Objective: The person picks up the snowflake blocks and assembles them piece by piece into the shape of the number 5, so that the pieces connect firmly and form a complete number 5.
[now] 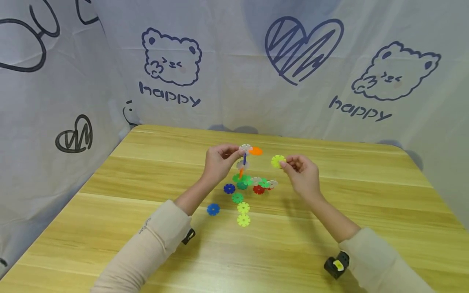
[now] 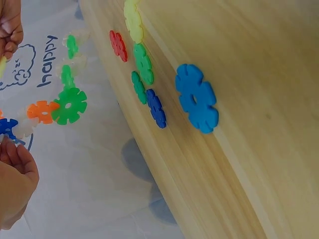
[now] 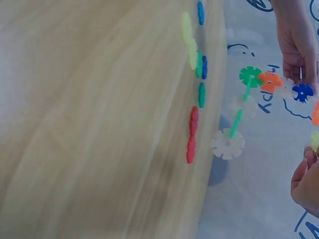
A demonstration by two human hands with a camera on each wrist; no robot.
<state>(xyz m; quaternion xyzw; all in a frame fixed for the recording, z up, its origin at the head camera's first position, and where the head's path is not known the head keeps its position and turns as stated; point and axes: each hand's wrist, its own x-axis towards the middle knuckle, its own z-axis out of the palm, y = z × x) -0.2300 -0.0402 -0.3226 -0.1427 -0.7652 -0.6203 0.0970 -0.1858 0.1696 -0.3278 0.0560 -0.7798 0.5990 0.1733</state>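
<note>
My left hand (image 1: 219,163) pinches the upper end of a chain of interlocking plastic snowflake discs, by a clear disc (image 1: 245,149) beside an orange disc (image 1: 256,151). Below it the chain runs through blue, clear and orange discs to a green disc (image 2: 70,106), then bends off through further green and clear discs (image 3: 228,144). It hangs above the table. To the right, my right hand (image 1: 305,176) holds a yellow disc (image 1: 277,161) between thumb and fingers, apart from the chain in the head view. Both hands are partly cut off in the wrist views.
On the wooden table (image 1: 121,228) lie loose discs: a light blue one (image 1: 213,209), a dark blue one (image 1: 229,188), two yellow ones (image 1: 243,220), green ones (image 1: 237,197) and red ones (image 1: 258,189). Behind the table hangs a white cloth (image 1: 234,93) with drawings.
</note>
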